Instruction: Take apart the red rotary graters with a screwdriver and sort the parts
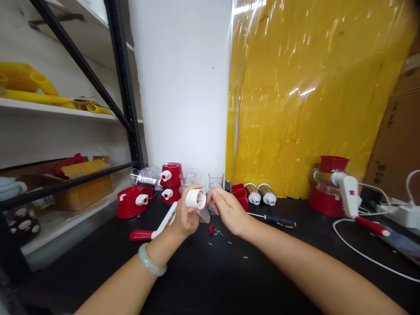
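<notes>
My left hand (185, 217) is wrapped round a white crank handle (166, 221) with a red grip that points left. The round hollow end of the crank faces me, and something small and red shows inside it. Beside that end is my right hand (228, 211), its fingers pinched together; whatever they hold, if anything, is hidden. Below the hands lie small red parts (211, 229) and several short metal pins or screws (220, 234). A clear plastic piece (215, 179) stands behind my right fingers.
Red grater bases (133, 203) stand at the back left. Two grater drums (252, 194) and a screwdriver (278, 222) lie right of my hands. An assembled rotary grater (330, 188) and a white cable (357, 251) are at the far right. A black-framed shelf (126, 83) borders the left.
</notes>
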`<state>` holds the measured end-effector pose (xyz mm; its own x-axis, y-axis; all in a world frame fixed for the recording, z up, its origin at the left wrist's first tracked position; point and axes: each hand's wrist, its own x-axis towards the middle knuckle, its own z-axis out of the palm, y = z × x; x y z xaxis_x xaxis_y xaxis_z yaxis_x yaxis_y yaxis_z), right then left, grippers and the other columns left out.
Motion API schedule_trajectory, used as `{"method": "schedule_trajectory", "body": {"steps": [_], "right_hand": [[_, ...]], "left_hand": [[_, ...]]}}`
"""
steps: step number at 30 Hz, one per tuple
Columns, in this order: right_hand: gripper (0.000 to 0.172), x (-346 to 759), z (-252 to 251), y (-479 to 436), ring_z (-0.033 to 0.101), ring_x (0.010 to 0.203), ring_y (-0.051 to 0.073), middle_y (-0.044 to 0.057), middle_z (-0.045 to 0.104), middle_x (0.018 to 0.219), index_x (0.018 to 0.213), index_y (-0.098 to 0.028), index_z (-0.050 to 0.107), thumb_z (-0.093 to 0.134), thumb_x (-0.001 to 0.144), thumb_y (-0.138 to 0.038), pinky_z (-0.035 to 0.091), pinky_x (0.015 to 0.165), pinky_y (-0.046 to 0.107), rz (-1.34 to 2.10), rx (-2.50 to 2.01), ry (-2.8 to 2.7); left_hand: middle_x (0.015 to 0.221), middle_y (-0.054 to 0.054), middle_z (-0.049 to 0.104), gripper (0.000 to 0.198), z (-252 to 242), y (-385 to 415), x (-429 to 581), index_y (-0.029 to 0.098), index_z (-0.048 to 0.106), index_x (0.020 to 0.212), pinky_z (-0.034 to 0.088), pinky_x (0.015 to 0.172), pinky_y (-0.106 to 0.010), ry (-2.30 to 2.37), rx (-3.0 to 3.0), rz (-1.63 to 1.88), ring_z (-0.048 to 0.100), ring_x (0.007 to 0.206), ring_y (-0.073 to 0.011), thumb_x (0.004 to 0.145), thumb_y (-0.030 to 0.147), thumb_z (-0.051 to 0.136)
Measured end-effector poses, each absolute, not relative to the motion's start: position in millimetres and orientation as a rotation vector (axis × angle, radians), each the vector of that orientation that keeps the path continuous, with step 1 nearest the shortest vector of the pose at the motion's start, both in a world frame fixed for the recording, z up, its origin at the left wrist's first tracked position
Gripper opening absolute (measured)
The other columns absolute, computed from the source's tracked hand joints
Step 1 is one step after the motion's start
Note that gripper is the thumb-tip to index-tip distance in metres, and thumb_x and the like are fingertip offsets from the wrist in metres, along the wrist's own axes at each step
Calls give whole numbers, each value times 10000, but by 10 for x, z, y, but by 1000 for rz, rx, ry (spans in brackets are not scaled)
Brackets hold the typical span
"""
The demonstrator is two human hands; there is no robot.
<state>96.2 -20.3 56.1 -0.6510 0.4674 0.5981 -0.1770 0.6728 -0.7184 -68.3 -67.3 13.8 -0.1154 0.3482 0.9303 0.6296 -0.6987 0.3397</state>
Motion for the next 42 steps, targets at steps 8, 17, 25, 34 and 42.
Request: {"method": "schedule_trajectory", "body": {"steps": [8,17,25,34,42], "right_hand": [[269,904,239,-355,449,637,138,-25,448,701,772,-232,343,298,1003,-363,333,595,280,929,-302,-2006],[238,1012,123,-332,458,613,145,-17,460,692,775,-237,342,280,989,-322,344,584,284,831,-336,-1955],[254,1023,134,-334,428,602,140,-25,428,677,761,-237,332,291,994,-328,326,571,281,847,-293,-1981],[274,1246,502,-201,412,630,137,-19,413,691,763,-238,351,290,1006,-347,360,616,287,797,-148,-1908],[286,1355,787,367,337,452,97,-71,343,492,630,-228,356,390,912,-256,288,485,242,1129,-330,-2045]], "left_hand": [[954,-121,648,686,174,-736,-594,150,473,1246,513,589,-295,-1061,-1994,-1492,642,670,-181,894,693,246],[941,-118,700,674,202,-713,-551,162,520,1177,538,651,-308,-973,-1964,-1243,695,764,-208,895,698,224],[906,-98,679,673,179,-701,-553,169,504,1170,516,594,-292,-935,-1967,-1295,673,706,-188,885,713,229],[813,-41,625,618,58,-490,-887,208,454,1223,517,572,-288,-1092,-1867,-1956,641,612,-162,865,703,359],[751,-49,632,792,167,-522,-726,160,488,1289,508,489,-280,-1209,-1981,-2307,608,532,-152,811,777,354]]}}
